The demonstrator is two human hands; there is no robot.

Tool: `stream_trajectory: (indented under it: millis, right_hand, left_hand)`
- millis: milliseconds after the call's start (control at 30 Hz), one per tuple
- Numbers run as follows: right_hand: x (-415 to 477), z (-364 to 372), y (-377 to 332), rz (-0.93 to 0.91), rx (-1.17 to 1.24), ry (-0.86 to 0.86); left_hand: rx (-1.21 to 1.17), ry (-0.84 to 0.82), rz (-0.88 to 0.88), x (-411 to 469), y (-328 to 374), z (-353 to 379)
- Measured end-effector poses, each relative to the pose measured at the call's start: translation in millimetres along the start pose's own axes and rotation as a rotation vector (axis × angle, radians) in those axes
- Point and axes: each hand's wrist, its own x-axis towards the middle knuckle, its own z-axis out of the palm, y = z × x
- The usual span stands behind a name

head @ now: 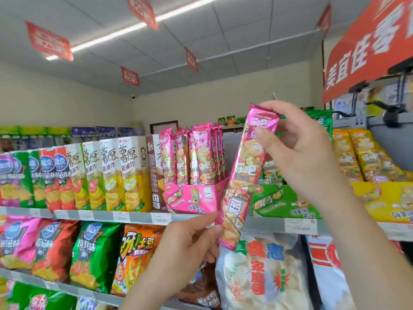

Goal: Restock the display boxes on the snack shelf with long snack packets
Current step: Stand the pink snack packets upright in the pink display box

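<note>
A long pink snack packet [242, 175] is held tilted in front of the shelf. My right hand [299, 151] pinches its top end and my left hand [192, 245] pinches its bottom end. Behind it, on the upper shelf, a pink display box [194, 198] holds several upright pink packets. To its right sit a green display box [288, 202], partly hidden by the packet and my right hand, and a yellow display box [386, 202] with yellow packets leaning in it.
Tall chip cartons [116, 173] stand left of the pink box. The shelf edge with price tags [125, 217] runs across. Chip bags [93, 253] fill the lower shelf; a large white bag [263, 276] hangs below the packet. A red banner [368, 48] overhangs at right.
</note>
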Motion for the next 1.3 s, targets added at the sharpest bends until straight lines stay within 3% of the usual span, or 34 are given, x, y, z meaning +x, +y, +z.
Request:
stream_trajectory:
  millis: [100, 233, 333, 400, 567, 633, 700, 833, 1100, 1300]
  right_hand:
    - [25.0, 4.9, 5.9, 0.016, -0.079, 0.006]
    - [72.2, -1.2, -6.0, -0.076, -0.125, 0.138]
    - [111.3, -8.0, -20.6, -0.186, -0.180, 0.292]
    - [134.1, -10.4, -26.6, -0.242, -0.233, 0.378]
    - [171.9, 1.7, -18.2, -0.250, -0.397, 0.474]
    - [181.6, 14.8, -7.1, -0.195, -0.449, 0.420]
    - [188.5, 31.5, 5.7, -0.124, -0.534, 0.333]
    - [198.2, 62.8, 35.3, 0.046, -0.686, 0.097]
    - [186.1, 101.6, 58.6, 0.328, -0.844, -0.381]
    - [186.0, 113.4, 62.6, 0.509, -0.871, -0.550]
  left_hand:
    - [0.336, 0.038, 0.218, 20.9, 2.1, -15.9]
    - [0.328, 0.329, 0.452, 69.5, 33.6, -48.2]
    - [0.384, 0.397, 0.561, 122.2, 60.9, -67.6]
    - [0.468, 0.292, 0.525, 158.0, 72.9, -73.2]
    - [0.764, -0.164, 0.272, 226.7, 72.1, -74.2]
    - [0.850, -0.291, 0.195, 240.6, 65.4, -71.5]
    - [0.893, -0.326, 0.225, 243.9, 56.7, -68.7]
    - [0.823, -0.233, 0.391, 239.3, 40.7, -73.8]
    - [0.763, -0.204, 0.457, 238.4, 26.1, -82.4]
    - [0.746, -0.180, 0.506, 238.1, 23.7, -80.7]
